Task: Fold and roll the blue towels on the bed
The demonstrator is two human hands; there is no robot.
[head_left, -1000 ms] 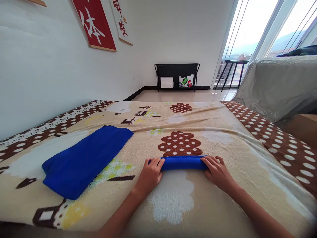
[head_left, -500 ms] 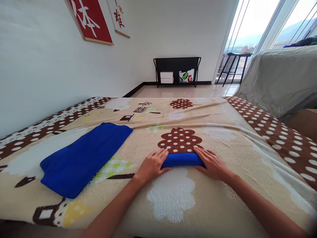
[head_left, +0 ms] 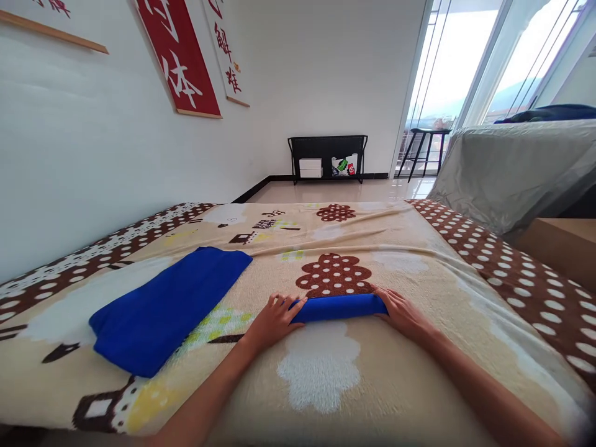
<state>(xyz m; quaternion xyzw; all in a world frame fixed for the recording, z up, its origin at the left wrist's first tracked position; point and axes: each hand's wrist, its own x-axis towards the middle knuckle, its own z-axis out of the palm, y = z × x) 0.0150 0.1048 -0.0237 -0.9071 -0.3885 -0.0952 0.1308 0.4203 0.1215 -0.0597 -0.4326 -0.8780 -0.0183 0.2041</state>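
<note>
A rolled blue cloth lies crosswise on the patterned blanket, just below a brown dotted shape. Its left end is in my left hand, with the thumb on the near side and the fingers over the far side. My right hand closes round the opposite end in the same way. Both palms partly hide the roll's ends. To the left, apart from my hands, a second blue cloth is spread flat and folded, lying at a slant.
Brown dotted borders run along the bed's sides. A cardboard box and a plastic-covered piece of furniture stand on the right. Beyond the bed are a black rack and a stool. Scrolls hang on the left wall.
My left hand has shifted left, its fingers more bent, and a longer stretch of the roll shows between my hands. The camera has tilted up slightly. The flat cloth stays on the blanket.
</note>
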